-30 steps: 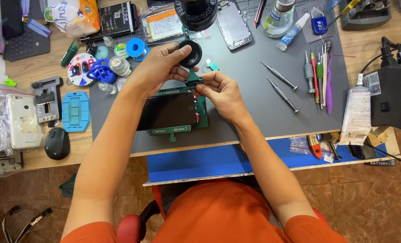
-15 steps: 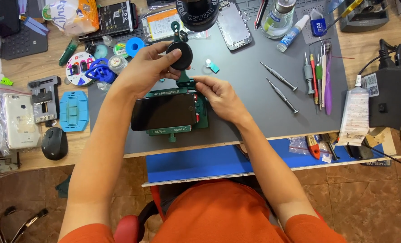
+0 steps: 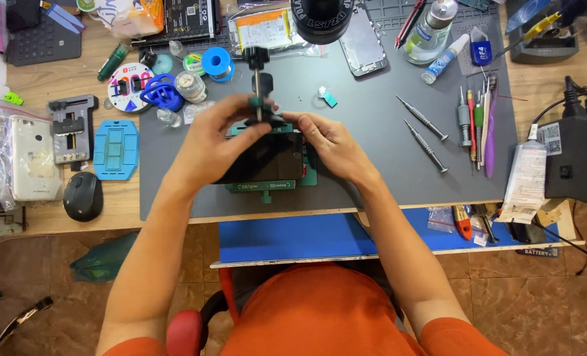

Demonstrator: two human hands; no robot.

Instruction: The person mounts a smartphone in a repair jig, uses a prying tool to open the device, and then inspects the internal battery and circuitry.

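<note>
A dark smartphone [image 3: 267,161] lies screen-up in a green holding fixture [image 3: 267,188] on the grey work mat [image 3: 372,151]. Standing upright at the phone's far edge is a black suction-cup tool [image 3: 259,86] with a knob on top. My left hand [image 3: 217,142] grips this tool low on its stem and rests over the phone's left part. My right hand [image 3: 326,142] pinches the tool's base at the phone's top right corner. The fingers of both hands hide the cup itself.
Two screwdrivers [image 3: 425,135] and several upright tools [image 3: 478,122] lie right of the phone. Glue tube [image 3: 524,181], blue solder spool [image 3: 216,62], blue fixture [image 3: 117,148], mouse [image 3: 82,196], white phone [image 3: 33,158], another phone [image 3: 363,33] and a black power unit [image 3: 577,158] surround the mat.
The suction-cup tool, earlier held tilted above the phone in my left hand, now stands upright at the phone's far edge, with both hands on its base.
</note>
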